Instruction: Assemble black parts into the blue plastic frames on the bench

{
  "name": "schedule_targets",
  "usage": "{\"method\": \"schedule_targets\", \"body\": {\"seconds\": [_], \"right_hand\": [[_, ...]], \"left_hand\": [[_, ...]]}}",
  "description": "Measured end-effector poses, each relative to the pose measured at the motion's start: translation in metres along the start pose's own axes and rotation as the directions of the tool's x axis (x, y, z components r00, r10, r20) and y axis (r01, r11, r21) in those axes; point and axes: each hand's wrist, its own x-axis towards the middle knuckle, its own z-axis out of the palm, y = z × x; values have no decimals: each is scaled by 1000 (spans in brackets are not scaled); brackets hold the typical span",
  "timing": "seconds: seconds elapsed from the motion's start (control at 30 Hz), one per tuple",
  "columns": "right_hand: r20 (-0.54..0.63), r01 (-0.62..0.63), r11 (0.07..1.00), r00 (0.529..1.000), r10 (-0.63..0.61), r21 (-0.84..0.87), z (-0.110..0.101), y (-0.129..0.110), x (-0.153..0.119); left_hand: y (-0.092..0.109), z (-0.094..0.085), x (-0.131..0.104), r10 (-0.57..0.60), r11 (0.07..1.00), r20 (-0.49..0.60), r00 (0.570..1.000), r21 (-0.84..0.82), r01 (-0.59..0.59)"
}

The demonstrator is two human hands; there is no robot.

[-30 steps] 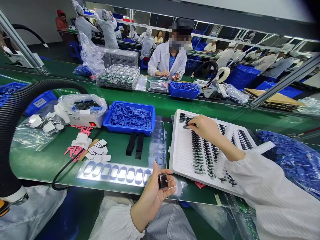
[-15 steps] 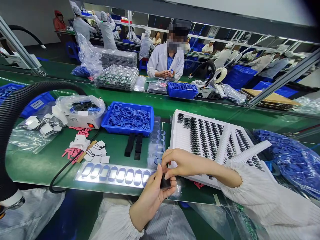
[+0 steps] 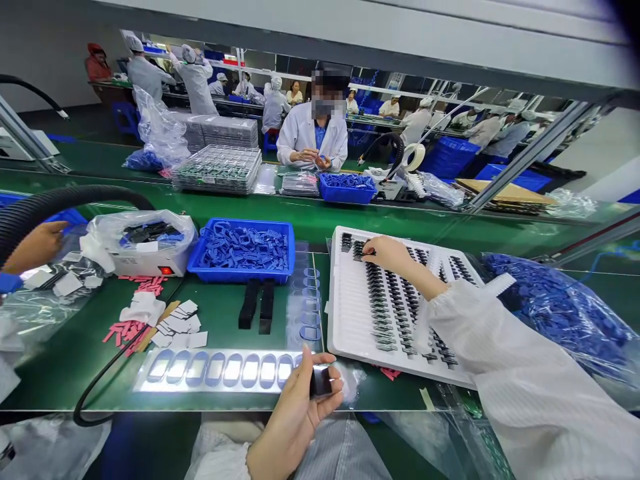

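Observation:
My left hand [image 3: 303, 399], low in the middle of the head view, is closed around a small dark rectangular piece [image 3: 321, 383] with a glossy face. My right hand [image 3: 389, 257] reaches over the far left part of a white tray [image 3: 345, 327]. Its fingers are pinched together at a row of small black parts [image 3: 358, 249]; what lies between the fingertips is hidden. Just left of my left hand, a clear strip with oval blue-rimmed stickers [image 3: 215, 371] lies on the green table. Several rows of black parts stand in the tray, with white plastic strips lying over some.
A blue bin [image 3: 240, 279] holds blue plastic pieces, with two black strips [image 3: 267, 310] before it. White cards [image 3: 180, 325] and pink pieces [image 3: 125, 332] lie leftward. Another person's hand [image 3: 40, 245] reaches in at left. A bag of blue parts [image 3: 560, 313] sits right of the tray.
My right hand has left the dark piece in my left hand and moved up and right to the tray. Another person's hand has appeared at the left edge. The view has shifted slightly.

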Motion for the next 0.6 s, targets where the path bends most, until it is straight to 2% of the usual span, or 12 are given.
{"method": "schedule_targets", "body": {"seconds": [0.13,0.23,0.37,0.43,0.47,0.5,0.53,0.6], "right_hand": [[-10,23,999,1000,-23,-39,7,-7,1],[-26,68,997,997,-69,-39,0,-11,2],[-68,129,992,990,-127,19,-33,-23,-13],[-33,224,966,975,-221,127,-55,-37,-32],[14,301,928,950,-311,219,-65,-47,-43],[77,397,827,884,-462,398,-74,-57,-56],[117,449,696,789,-603,560,-80,-68,-69],[150,448,488,603,-783,749,-87,-90,-91]], "left_hand": [[-2,4,-5,9,1000,-1,1000,5,-9],[-5,4,-8,22,1000,-1,1000,-14,-22],[-5,2,-10,61,998,6,998,-26,-61],[-4,3,-11,72,997,-2,997,-37,-72],[-3,4,-12,82,996,-2,997,-41,-82],[-3,5,-12,95,995,0,995,-41,-95],[-2,6,-13,114,993,3,993,-36,-114],[-4,7,-14,161,987,2,987,-10,-161]]}}
